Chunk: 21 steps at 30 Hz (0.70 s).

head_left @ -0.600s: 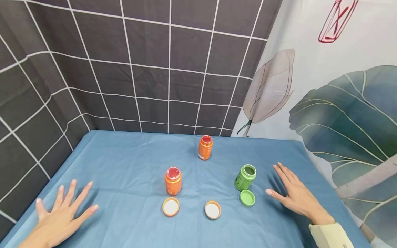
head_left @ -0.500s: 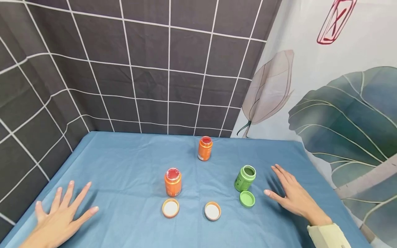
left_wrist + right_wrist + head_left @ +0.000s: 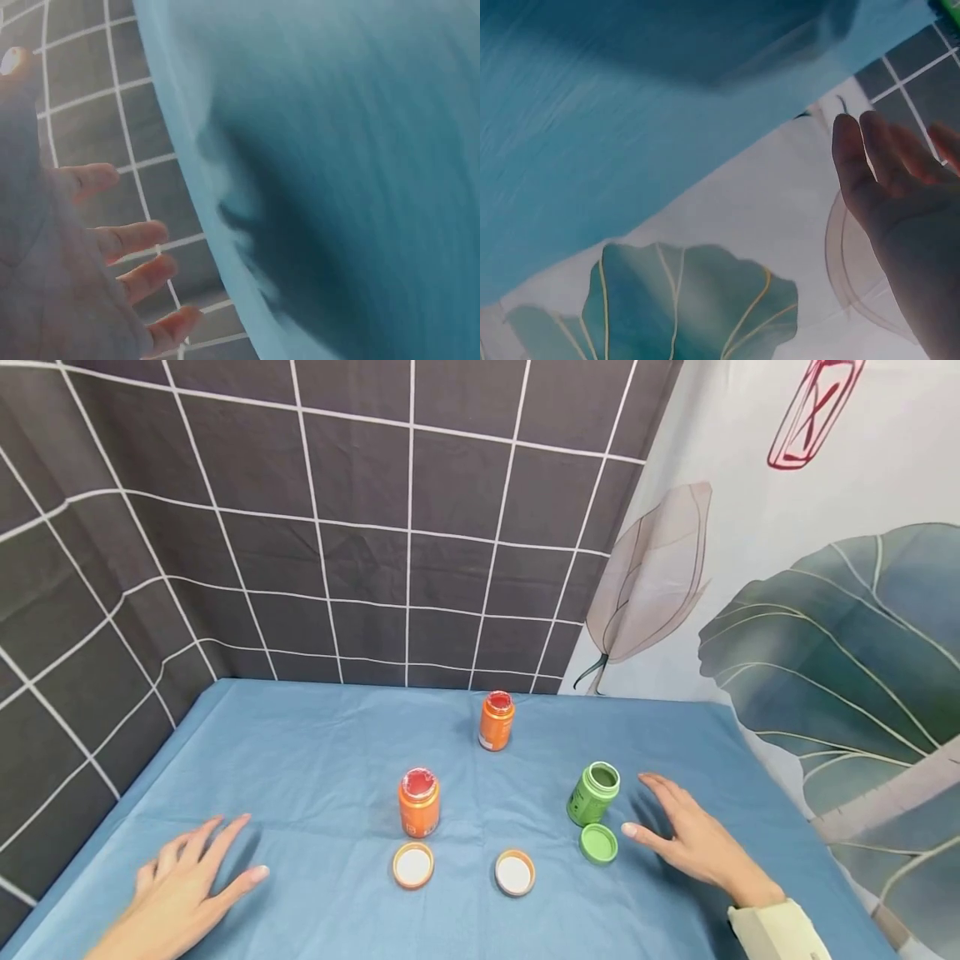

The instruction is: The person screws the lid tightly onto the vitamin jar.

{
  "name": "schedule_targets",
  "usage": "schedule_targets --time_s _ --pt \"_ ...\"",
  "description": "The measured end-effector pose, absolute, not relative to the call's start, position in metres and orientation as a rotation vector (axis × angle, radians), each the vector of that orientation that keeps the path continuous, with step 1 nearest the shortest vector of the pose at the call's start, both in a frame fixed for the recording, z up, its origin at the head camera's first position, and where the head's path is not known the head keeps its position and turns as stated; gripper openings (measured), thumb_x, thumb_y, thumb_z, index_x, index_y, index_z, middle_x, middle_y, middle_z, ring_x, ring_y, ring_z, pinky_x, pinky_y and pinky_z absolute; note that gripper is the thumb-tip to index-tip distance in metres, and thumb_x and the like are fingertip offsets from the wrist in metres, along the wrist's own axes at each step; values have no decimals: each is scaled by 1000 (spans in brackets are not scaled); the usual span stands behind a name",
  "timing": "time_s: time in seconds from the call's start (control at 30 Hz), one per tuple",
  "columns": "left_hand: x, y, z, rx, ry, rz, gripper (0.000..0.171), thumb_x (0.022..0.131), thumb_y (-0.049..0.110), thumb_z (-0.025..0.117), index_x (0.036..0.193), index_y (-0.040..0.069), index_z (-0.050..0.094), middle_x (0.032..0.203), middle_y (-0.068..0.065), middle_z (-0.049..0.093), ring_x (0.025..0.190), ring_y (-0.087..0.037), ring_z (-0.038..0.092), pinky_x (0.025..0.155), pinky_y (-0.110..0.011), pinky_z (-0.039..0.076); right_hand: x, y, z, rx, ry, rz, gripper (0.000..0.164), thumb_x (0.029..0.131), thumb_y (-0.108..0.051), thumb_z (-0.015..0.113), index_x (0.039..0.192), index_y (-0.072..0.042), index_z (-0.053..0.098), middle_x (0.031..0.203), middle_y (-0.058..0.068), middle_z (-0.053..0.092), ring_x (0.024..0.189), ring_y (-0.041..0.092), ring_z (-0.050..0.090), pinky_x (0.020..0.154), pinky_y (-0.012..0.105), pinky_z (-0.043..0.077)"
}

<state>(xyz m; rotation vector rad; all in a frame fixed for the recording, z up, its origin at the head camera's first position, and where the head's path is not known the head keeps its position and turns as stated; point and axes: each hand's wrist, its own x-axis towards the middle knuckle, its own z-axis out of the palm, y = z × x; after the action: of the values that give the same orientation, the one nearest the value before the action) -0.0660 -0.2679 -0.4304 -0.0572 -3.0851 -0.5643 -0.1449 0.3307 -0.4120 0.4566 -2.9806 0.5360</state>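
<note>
In the head view my left hand [image 3: 183, 885] hovers over the left side of the table, fingers extended, thumb apart, holding nothing. My right hand [image 3: 697, 843] is at the right with relaxed fingers, nearest to an uncapped green jar [image 3: 593, 793] and its green lid [image 3: 598, 843]. An orange jar [image 3: 419, 806] with red residue round its mouth stands left of the middle, and a second orange jar [image 3: 497, 722] stands farther back. Two orange-rimmed lids with white insides lie in front, the left lid [image 3: 412, 865] and the right lid [image 3: 514, 872]. Both wrist views show the hands empty.
A blue cloth [image 3: 315, 743] covers the table. Behind it hangs a dark grid-patterned curtain [image 3: 360, 560]. On the right is a white curtain with a big leaf print [image 3: 847, 627], close by the table's right edge.
Both hands have moved inward: the left to the right with its fingers drawing closer together, the right to the left toward the green jar. The jars and lids have stayed put.
</note>
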Motion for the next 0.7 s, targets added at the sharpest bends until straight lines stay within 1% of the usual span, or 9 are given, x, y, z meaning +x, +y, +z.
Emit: schedule_targets --time_s 0.1,0.2,0.23,0.3,0.37,0.43,0.47,0.53,0.7 --pt "-65 -258 -424 -98 -3072 -581 71 85 59 49 138 14 35 129 -20 36 111 -47 31 78 -61 21 -145 323 -414 470 -2986 643 71 83 -48 60 136 -7 38 134 15 42 118 35 44 86 57 37" --pt "-64 -246 -417 -155 -3038 -573 67 83 59 52 131 13 46 122 -13 46 109 -39 41 79 -57 30 -145 318 -416 478 -2975 706 67 83 -46 62 133 -6 42 128 14 48 111 32 51 84 53 41" --pt "-63 -242 -415 -171 -3040 -577 64 82 59 53 127 13 49 117 -10 51 105 -34 47 78 -54 34 -145 317 -417 475 -2973 708 65 83 -46 62 131 -6 44 126 12 51 108 30 53 83 51 43" --pt "-62 -234 -411 -197 -3056 -577 50 81 59 55 108 18 58 97 1 57 87 -18 54 71 -42 41 -144 314 -418 449 -2976 702 62 82 -48 62 126 -6 50 120 9 56 102 26 57 79 47 45" --pt "-60 -226 -408 -218 -3118 -619 43 79 61 55 96 22 58 82 9 54 73 -6 52 63 -31 41 -142 311 -418 407 -2995 696 59 81 -50 62 121 -7 55 113 6 60 96 21 58 75 41 47" --pt "-60 -218 -407 -287 -3164 -693 38 79 61 55 89 25 56 72 14 47 64 0 44 56 -25 37 -142 307 -418 348 -3023 687 57 80 -54 60 115 -9 59 107 1 63 92 16 59 71 36 47" --pt "-60 -213 -406 -349 -3161 -733 35 80 59 56 87 25 56 71 15 46 62 2 42 55 -24 36 -142 305 -417 327 -3036 680 57 79 -56 60 113 -10 61 104 0 63 90 15 59 70 35 47" --pt "-59 -204 -406 -509 -3113 -845 35 82 54 57 94 21 59 74 17 49 66 4 44 57 -24 40 -142 301 -415 308 -3060 672 58 78 -58 60 111 -11 62 100 -1 64 88 14 59 68 34 47" --pt "-60 -177 -402 -907 -2871 -1085 27 87 38 59 101 14 62 78 21 51 70 7 48 62 -22 44 -144 293 -414 321 -3126 698 57 74 -61 62 107 -15 63 96 -3 63 86 11 58 70 35 47"
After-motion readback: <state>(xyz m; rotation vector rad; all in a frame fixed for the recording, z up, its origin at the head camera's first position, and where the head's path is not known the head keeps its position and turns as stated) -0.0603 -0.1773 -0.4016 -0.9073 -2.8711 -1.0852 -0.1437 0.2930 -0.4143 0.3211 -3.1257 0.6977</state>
